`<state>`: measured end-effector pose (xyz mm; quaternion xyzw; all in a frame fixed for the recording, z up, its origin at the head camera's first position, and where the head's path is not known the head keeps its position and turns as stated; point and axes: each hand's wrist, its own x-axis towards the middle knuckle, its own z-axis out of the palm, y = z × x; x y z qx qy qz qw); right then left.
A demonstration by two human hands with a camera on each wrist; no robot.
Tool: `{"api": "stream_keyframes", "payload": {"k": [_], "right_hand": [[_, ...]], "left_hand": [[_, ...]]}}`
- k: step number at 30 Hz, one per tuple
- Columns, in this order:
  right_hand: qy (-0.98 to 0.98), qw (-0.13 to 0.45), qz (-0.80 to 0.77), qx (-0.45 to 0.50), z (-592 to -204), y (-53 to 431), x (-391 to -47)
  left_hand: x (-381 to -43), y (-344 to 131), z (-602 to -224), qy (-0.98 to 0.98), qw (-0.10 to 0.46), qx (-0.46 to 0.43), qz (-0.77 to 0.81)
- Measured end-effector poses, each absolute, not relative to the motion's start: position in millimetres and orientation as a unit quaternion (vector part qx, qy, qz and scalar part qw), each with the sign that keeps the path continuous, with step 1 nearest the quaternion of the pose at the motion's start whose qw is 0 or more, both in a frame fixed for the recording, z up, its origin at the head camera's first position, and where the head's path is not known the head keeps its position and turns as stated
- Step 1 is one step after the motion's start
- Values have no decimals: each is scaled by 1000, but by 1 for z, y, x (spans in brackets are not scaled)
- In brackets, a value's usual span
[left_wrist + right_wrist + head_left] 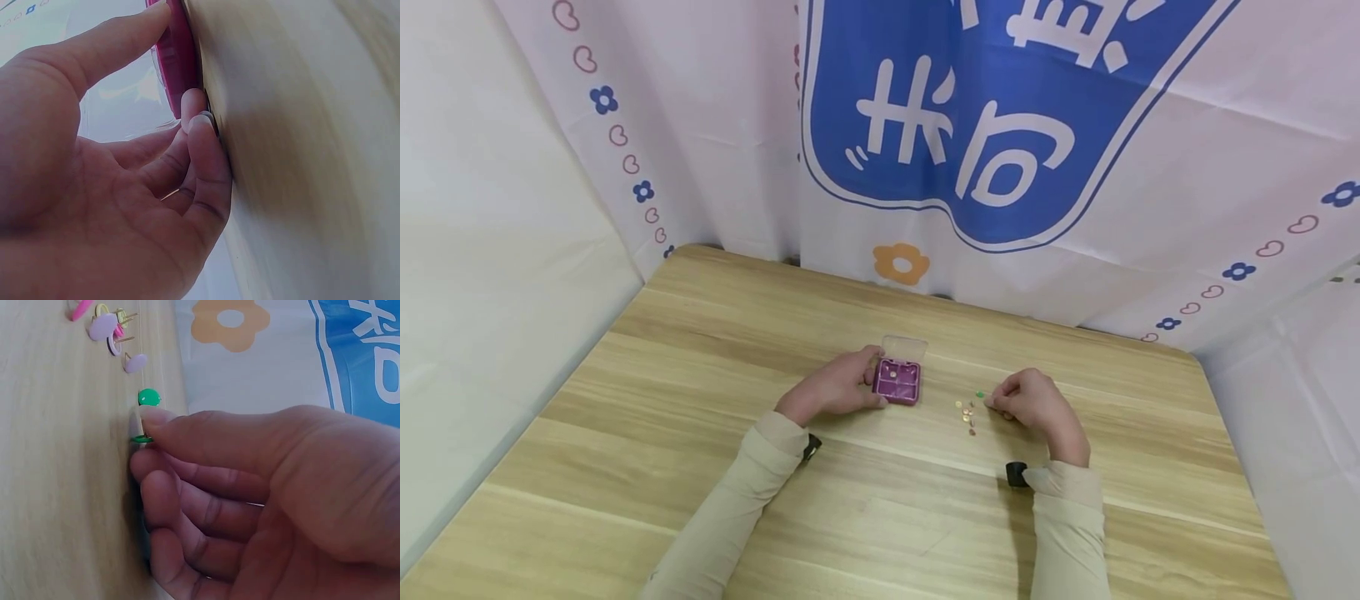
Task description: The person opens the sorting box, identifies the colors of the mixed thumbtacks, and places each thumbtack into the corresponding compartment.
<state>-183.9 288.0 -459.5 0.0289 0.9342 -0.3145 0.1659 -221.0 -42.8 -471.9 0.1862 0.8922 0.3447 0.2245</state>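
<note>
Nearest to the camera is the left sleeve (722, 517), beige, which comes in over the wooden surface (895, 525). The left hand (842, 385) grips the purple box (898, 400) from its left side, with the thumb at the near corner and other fingers toward the far one. The box is nearly square, so it shows no clear long axis. Its transparent lid (905, 347) stands raised at the far edge. I count four compartments, and in the far left one lies one small pale piece (892, 374).

Between the box and the right hand (1033, 404) lie the loose thumbtacks. The overlap makes the count uncertain, but I see two pink (81, 309), two yellow (122, 317), two lilac (135, 362) and one pale tack (114, 344), besides one loose green tack (149, 397) just beside the right fingertips.

The right hand, nearer to these tacks, pinches one more green tack (142, 439) between thumb and forefinger; its disc is seen edge-on, and its metal pin points toward the thumb. From this hand the box lies to the left, past the loose tacks. Rightmost and low is the right sleeve (1071, 533).
</note>
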Motion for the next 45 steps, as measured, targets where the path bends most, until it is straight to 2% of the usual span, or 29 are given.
{"api": "stream_keyframes", "payload": {"k": [45], "right_hand": [[912,182,-365,50,-465,292,-184]], "left_hand": [[-219,-43,-467,892,226,186,345]]}}
